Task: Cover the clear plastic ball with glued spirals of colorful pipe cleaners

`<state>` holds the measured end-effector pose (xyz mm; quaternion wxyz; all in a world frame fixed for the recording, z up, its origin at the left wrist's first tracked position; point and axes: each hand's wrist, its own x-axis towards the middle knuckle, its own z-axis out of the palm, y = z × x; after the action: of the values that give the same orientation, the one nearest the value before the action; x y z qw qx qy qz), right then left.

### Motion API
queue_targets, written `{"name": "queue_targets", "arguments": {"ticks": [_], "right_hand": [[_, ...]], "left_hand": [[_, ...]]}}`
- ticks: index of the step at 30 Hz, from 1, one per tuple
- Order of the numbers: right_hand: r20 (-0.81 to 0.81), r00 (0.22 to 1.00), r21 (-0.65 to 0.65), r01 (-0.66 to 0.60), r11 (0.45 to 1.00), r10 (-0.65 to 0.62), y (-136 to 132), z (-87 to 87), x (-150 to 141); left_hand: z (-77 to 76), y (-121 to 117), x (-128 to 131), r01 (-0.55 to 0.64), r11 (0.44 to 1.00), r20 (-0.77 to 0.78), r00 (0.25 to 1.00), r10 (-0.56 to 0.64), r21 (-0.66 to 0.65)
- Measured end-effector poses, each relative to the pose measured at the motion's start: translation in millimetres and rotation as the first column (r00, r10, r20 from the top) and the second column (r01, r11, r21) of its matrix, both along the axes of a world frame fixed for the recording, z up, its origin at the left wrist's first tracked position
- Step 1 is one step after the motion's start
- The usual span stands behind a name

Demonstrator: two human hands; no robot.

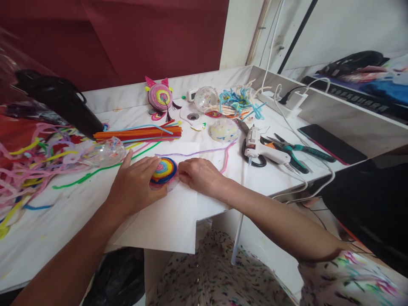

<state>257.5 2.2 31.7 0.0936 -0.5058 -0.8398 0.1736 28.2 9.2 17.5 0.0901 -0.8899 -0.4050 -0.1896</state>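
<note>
A dome (pixel 164 171) wound with coiled pipe cleaners in pink, yellow, light blue, orange and dark blue rests over a white paper sheet (pixel 165 227). A clear plastic rim shows along its lower edge. My left hand (pixel 135 183) grips it from the left, fingers on top and thumb at the near side. My right hand (pixel 201 175) is closed in a pinch at the dome's right edge; what lies between its fingertips is hidden. Just beyond both hands a purple pipe cleaner (pixel 197 152) stretches across the paper, and a pink pipe cleaner (pixel 226 158) lies to its right.
A white glue gun (pixel 263 148) with a long glue stick, pliers (pixel 296 148) and a phone (pixel 331 143) are at right. Orange pipe cleaners (pixel 137 133), clear half-spheres (pixel 223 129) and a finished pink figure (pixel 160 97) stand behind. Tangled pipe cleaners (pixel 22 165) cover the left.
</note>
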Motion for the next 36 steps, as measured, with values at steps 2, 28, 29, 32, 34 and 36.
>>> {"name": "queue_targets", "arguments": {"ticks": [2,28,29,32,34,36], "right_hand": [[-0.043,0.998,-0.006,-0.046,0.999,0.046,3,-1.5,3],[0.017,0.986,0.080,-0.164,0.983,0.164,19,-1.7,10],[0.014,0.985,0.089,-0.171,0.981,0.171,20,-2.8,10],[0.023,0.980,0.123,-0.201,0.972,0.199,23,-6.9,11],[0.047,0.976,0.147,-0.216,0.965,0.211,26,-9.2,11],[0.063,0.975,0.164,-0.221,0.961,0.213,28,-9.9,11]], "left_hand": [[0.1,0,0,0.000,1.000,-0.010,1.000,0.000,0.003],[-0.3,2,-5,0.100,0.989,-0.046,0.994,-0.095,0.106],[-1.2,2,-5,0.099,0.988,-0.049,0.994,-0.094,0.115],[-5.3,4,-8,0.075,0.991,-0.047,0.996,-0.070,0.110],[-7.9,6,-11,0.069,0.991,-0.059,0.996,-0.062,0.115],[-9.6,7,-12,0.079,0.986,-0.073,0.995,-0.069,0.147]]}}
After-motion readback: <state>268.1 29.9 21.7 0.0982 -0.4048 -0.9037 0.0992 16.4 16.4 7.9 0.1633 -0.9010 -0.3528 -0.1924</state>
